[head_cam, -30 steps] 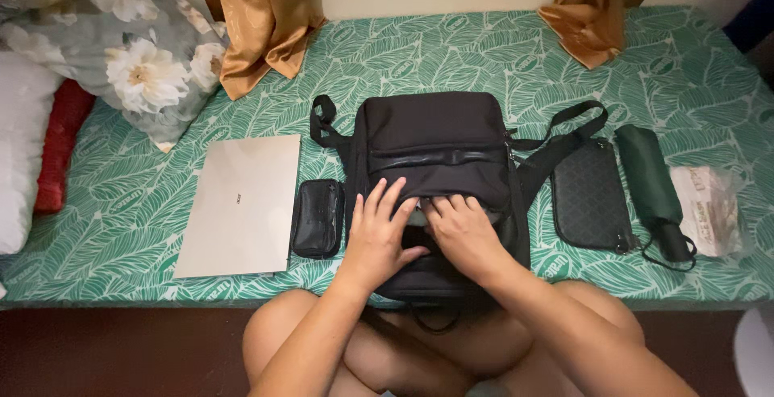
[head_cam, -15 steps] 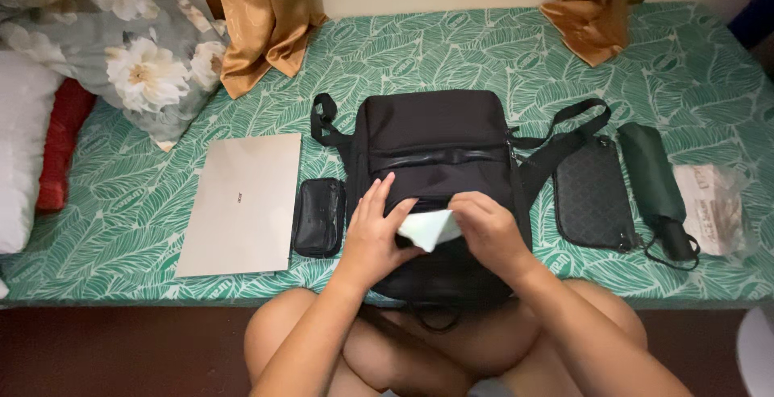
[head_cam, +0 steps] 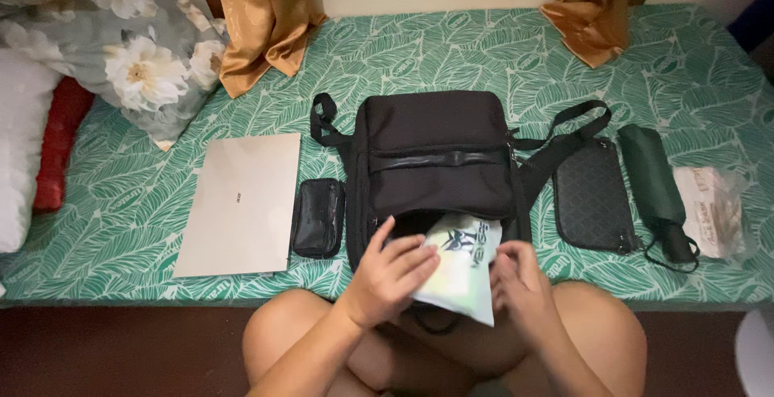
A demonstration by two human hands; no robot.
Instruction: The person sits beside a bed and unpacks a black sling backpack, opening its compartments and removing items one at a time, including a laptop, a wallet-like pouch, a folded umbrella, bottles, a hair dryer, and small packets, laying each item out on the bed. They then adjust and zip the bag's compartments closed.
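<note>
A pale flat pouch (head_cam: 461, 272) is gripped by both hands, left hand (head_cam: 393, 276) closed on its left edge and right hand (head_cam: 520, 286) on its right, just in front of the open lower pocket of the black bag (head_cam: 435, 151) on the bed (head_cam: 484, 50). A laptop (head_cam: 242, 203) and small black case (head_cam: 318, 217) are laid left of the bag; a dark clutch (head_cam: 591, 195) and folded umbrella (head_cam: 655, 187) are laid right.

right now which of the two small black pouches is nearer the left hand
The small glossy black pouch between laptop and backpack; the quilted flat pouch lies beyond the right hand.
</note>
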